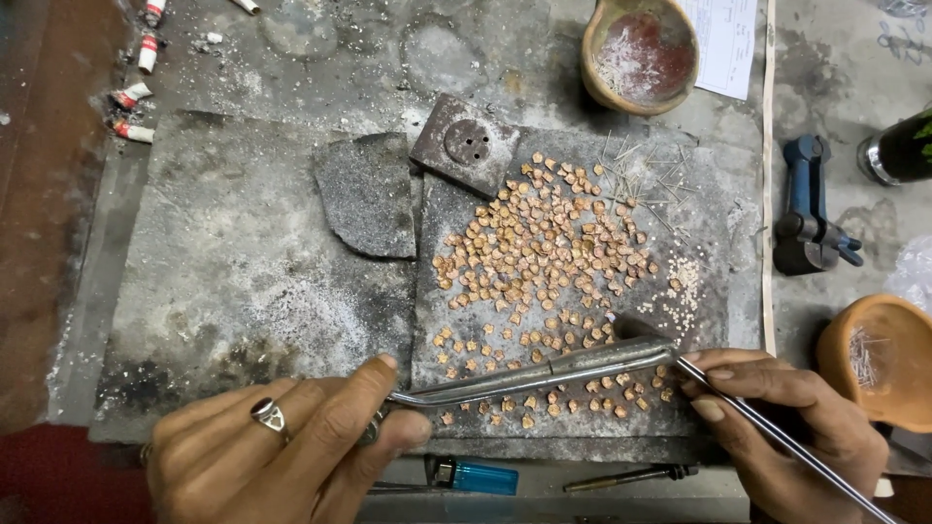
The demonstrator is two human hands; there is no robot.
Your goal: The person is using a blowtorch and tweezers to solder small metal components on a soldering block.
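The left part of the grey slab point(233, 272) is bare and gives free passage. The copper pieces point(544, 262), thin pins point(641, 165) and clay bowl point(641, 53) block the right side.

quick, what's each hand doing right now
Left hand: closed on a bent metal blowpipe.
Right hand: fingers pinching a thin metal rod.

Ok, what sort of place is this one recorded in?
Most likely a small metalworking or jewellery bench. Many small copper-coloured pieces lie on a scorched grey slab, the left hand holds a metal blowpipe, the right hand thin tweezers, and clay bowls hold fine wire bits.
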